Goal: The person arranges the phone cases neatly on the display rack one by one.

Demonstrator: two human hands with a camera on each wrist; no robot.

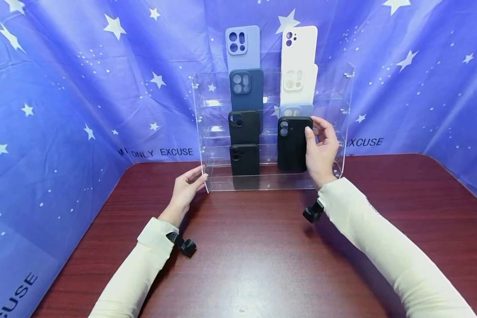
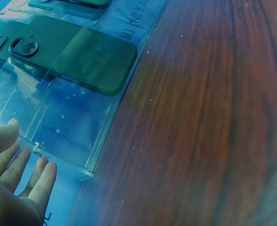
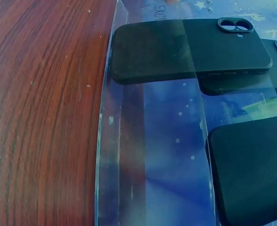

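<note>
A clear acrylic display stand stands on the table with phone cases in two columns on its tiers. My left hand pinches its left side panel, thumb inside and fingers outside, as the left wrist view also shows. At the right column, my right hand grips a black phone case by its right edge, thumb in front and fingers behind. That case stands nearly upright; whether it rests on a tier I cannot tell. The right wrist view shows its lower part, the black case, but not the hand.
The left column has a light blue case, a dark blue case and two black cases. Behind the gripped case are white cases and a blue one. A starry blue curtain surrounds the dark red table.
</note>
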